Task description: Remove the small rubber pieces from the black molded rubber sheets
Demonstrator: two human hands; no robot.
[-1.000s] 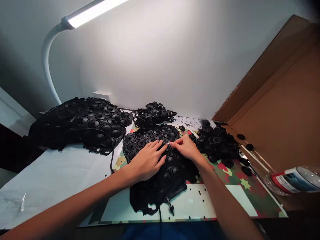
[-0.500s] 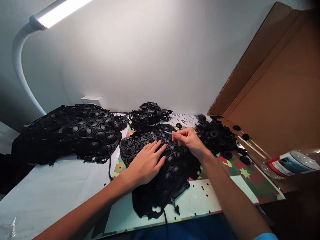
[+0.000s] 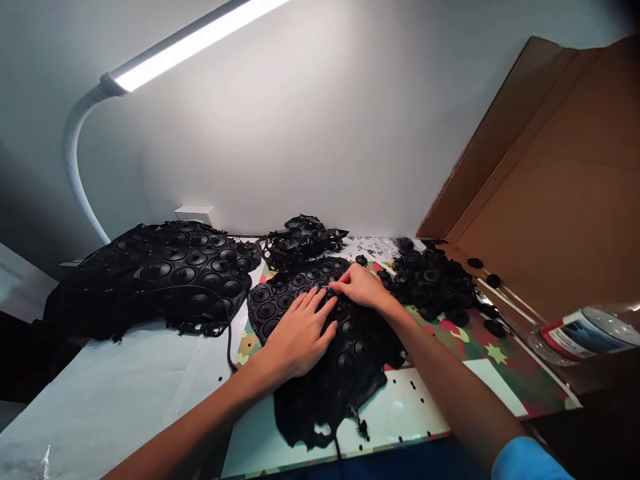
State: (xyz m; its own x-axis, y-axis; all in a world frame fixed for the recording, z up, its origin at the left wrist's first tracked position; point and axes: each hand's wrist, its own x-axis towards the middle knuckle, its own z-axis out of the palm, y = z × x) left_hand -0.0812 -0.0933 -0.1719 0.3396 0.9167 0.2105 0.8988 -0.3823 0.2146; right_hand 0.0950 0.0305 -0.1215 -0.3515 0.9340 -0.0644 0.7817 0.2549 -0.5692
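Note:
A black moulded rubber sheet (image 3: 327,407) covered in rows of round discs lies in front of me. My left hand (image 3: 303,337) rests flat on it, fingers stretched out and slightly apart. Just beyond those fingertips, my right hand (image 3: 364,287) is closed in a pinch low over the discs. It grips a thin, light-coloured tool, mostly hidden now by the fingers; its exact kind cannot be made out. To the right of this hand sits a pile of loose black rubber discs (image 3: 433,283).
Another black disc sheet (image 3: 165,270) lies at left, with a cable (image 3: 231,340) across it. Torn black scraps (image 3: 305,240) are heaped behind. A clear labelled jar (image 3: 585,333) and cardboard (image 3: 560,167) stand at right. A lamp (image 3: 195,43) shines above.
My right hand has lowered and moved left to the sheet, close to my left fingertips, and the tool is less visible. My left hand stays on the sheet. The whole view has shifted slightly.

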